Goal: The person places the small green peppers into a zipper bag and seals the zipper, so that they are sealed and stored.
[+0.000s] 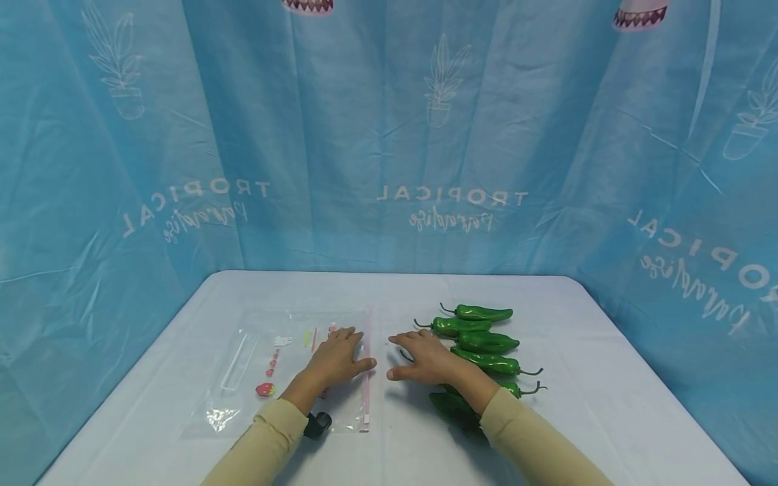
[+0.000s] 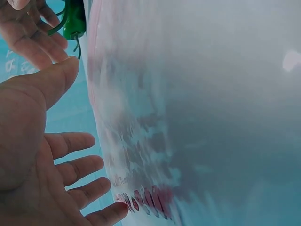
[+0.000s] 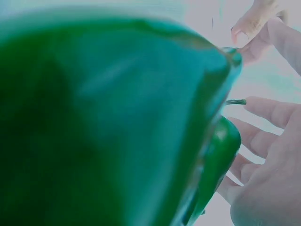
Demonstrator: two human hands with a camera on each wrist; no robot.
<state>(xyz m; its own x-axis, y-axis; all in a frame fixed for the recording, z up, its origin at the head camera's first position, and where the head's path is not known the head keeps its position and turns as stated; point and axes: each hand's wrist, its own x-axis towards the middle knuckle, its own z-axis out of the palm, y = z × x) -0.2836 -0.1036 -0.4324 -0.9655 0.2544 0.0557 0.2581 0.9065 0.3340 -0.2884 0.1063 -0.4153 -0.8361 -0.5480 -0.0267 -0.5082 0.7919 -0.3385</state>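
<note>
A clear zip bag (image 1: 243, 415) with a pink edge strip and small printed pictures lies flat on the left of the table. Above its right part hovers my left hand (image 1: 338, 358), fingers spread and holding nothing; in the left wrist view its fingertips reach near the bag's printed edge. Several glossy green chili peppers (image 1: 488, 342) lie in a loose column on the right. My right hand (image 1: 430, 358) is over their left side, its fingers extended and gripping nothing. One pepper (image 3: 117, 122) looms large and blurred in the right wrist view. My right forearm hides parts of the lower peppers.
The white table (image 1: 401, 445) has rounded far corners. Blue curtains (image 1: 340, 236) printed with plants and lettering surround it on the back and both sides. A small black object (image 1: 317, 425) shows at my left wrist.
</note>
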